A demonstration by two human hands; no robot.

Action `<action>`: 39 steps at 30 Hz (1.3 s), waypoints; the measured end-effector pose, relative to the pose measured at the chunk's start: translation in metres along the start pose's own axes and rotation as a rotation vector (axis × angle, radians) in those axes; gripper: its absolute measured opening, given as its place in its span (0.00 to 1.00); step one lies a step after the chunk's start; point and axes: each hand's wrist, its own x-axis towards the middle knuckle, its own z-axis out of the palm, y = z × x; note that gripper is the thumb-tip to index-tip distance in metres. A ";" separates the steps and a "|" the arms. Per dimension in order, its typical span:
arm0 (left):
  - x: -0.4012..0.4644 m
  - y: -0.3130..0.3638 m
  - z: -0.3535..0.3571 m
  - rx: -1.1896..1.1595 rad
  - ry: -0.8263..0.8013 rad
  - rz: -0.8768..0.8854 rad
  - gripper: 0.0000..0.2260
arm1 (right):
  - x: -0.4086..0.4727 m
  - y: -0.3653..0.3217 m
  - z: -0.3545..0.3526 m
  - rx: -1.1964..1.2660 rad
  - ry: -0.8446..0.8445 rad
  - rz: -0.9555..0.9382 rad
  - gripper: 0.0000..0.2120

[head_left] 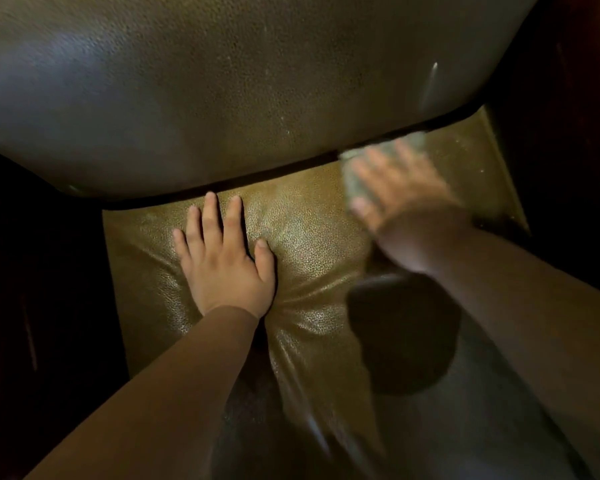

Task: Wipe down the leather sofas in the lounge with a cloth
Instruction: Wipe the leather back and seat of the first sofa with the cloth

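**Head view: cloth pressed on the seat cushion near the back crease**

Head view, looking down: the right hand [394, 192] is seen blurred, laid palm-down over a grey-green cloth [355, 183]. Its grip is wide and flat: the fingers are spread and fairly straight across the cloth, which is pressed against the leather rather than bunched in a fist. Patches of the cloth are shown past the fingertips at the far edge and beside the thumb on the left. The cloth is placed on the far right part of the seat cushion [312, 237], just beside the dark crease [267, 176] where the seat meets the backrest [222, 81].

The left hand [226, 258] is laid flat on the middle of the same cushion, well apart from the cloth. Nothing is held in it; its grip is wide, fingers straight and slightly fanned, fingertips reaching close to the crease. The leather is dented and wrinkled under and below its palm, and folds are seen running from the wrist toward the near edge.

Both bare forearms are brought in from the bottom of the picture. A round dark shadow is cast on the cushion below the right wrist. The olive-brown pebbled leather is shown glossy between the hands. Very dark armrests are seen at both sides, their detail lost.
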 end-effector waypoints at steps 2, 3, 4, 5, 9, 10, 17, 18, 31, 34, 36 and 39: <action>0.001 -0.001 0.002 -0.001 -0.002 -0.003 0.30 | 0.001 0.027 -0.002 0.067 -0.014 0.244 0.42; 0.000 -0.001 0.002 -0.001 -0.008 -0.004 0.30 | -0.002 0.021 -0.002 0.075 -0.014 0.296 0.43; 0.000 -0.001 0.001 0.001 -0.015 -0.007 0.30 | -0.006 0.006 0.000 0.066 -0.006 0.264 0.43; 0.000 -0.001 -0.001 0.003 -0.024 -0.010 0.30 | -0.013 -0.012 0.003 0.049 -0.023 0.158 0.43; 0.007 0.008 -0.022 0.015 -0.108 -0.029 0.31 | -0.034 -0.026 0.002 0.001 -0.161 -0.277 0.38; 0.009 0.010 -0.028 0.024 -0.145 -0.038 0.32 | -0.024 -0.005 -0.003 -0.006 -0.162 -0.254 0.37; 0.035 0.076 -0.040 -0.005 -0.321 -0.160 0.35 | -0.004 0.040 -0.013 0.085 -0.031 0.286 0.39; 0.036 0.095 -0.035 -0.025 -0.324 -0.133 0.35 | -0.014 0.020 -0.006 0.110 -0.006 0.329 0.41; 0.020 0.120 0.008 0.015 -0.089 -0.060 0.33 | -0.017 0.036 -0.006 0.176 0.042 0.456 0.44; 0.021 0.120 0.008 0.010 -0.091 -0.066 0.33 | -0.081 0.008 0.004 0.174 0.003 0.362 0.45; 0.020 0.119 0.012 0.016 -0.063 -0.062 0.33 | -0.086 0.019 0.007 0.150 -0.070 0.334 0.44; 0.018 0.117 0.019 0.024 -0.027 -0.039 0.32 | -0.031 0.051 -0.004 0.159 0.016 0.443 0.40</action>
